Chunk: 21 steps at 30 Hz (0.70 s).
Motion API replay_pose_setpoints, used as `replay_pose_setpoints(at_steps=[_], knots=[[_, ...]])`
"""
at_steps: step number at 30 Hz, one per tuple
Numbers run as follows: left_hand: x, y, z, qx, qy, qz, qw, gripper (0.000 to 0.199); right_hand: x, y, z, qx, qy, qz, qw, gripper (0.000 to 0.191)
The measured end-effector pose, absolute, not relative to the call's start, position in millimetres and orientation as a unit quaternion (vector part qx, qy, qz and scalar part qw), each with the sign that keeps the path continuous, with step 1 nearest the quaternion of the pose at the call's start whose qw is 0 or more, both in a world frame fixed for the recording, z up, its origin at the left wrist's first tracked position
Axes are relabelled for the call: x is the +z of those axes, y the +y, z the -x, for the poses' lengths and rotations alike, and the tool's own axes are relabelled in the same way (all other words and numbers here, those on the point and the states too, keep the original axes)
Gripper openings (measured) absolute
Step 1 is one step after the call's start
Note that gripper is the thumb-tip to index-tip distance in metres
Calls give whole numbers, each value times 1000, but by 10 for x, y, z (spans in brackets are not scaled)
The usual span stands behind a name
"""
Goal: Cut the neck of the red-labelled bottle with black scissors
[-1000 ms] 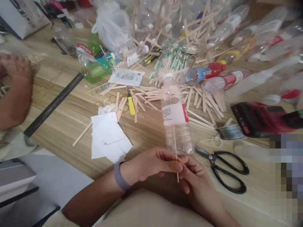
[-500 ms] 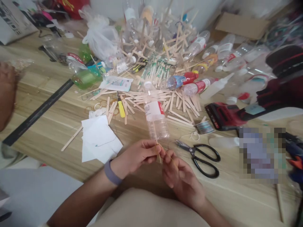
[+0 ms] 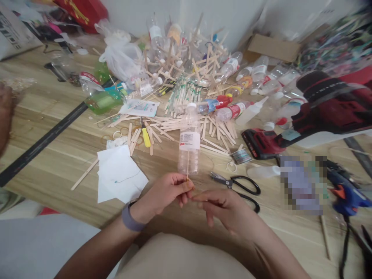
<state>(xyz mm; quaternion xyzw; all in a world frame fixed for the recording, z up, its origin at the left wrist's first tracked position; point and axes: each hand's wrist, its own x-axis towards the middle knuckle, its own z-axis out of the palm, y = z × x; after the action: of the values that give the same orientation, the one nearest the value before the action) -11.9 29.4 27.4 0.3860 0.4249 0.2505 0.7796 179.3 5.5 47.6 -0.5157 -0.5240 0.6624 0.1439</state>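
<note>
Showing small print where red faced before, the clear bottle [image 3: 191,142] is just beyond the hands; the right hand [image 3: 225,205] has rolled palm-down, leaving the left hand [image 3: 167,193] gripping the thin stick [image 3: 188,166], right fingertips seemingly pinching a rubber band [image 3: 192,183]

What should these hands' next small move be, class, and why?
Probably, the right hand should wind what looks like an orange band around the thin stick: the left hand pinches that stick, seen in front of the clear bottle, the band shows at the left fingers, and the right fingers are close by. Blur hides whether they grip it.
</note>
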Motion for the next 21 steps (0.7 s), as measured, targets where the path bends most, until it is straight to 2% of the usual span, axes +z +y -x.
replay_pose_setpoints(at_steps=[3,5,9,16,21], knots=[[291,264,110,245,425,-378,785,35,566,112,-1756,528,-643,529,167,19],[307,253,117,245,436,-386,775,31,551,108,-1704,509,-653,530,185,20],[355,235,138,264,471,-428,725,27,440,54,-1622,568,-571,557,199,14],[384,150,36,327,497,-391,702,15,387,33,-1494,671,-425,556,245,26],[368,103,-3,320,530,-379,687,18,350,19,-1409,691,-372,558,267,32]])
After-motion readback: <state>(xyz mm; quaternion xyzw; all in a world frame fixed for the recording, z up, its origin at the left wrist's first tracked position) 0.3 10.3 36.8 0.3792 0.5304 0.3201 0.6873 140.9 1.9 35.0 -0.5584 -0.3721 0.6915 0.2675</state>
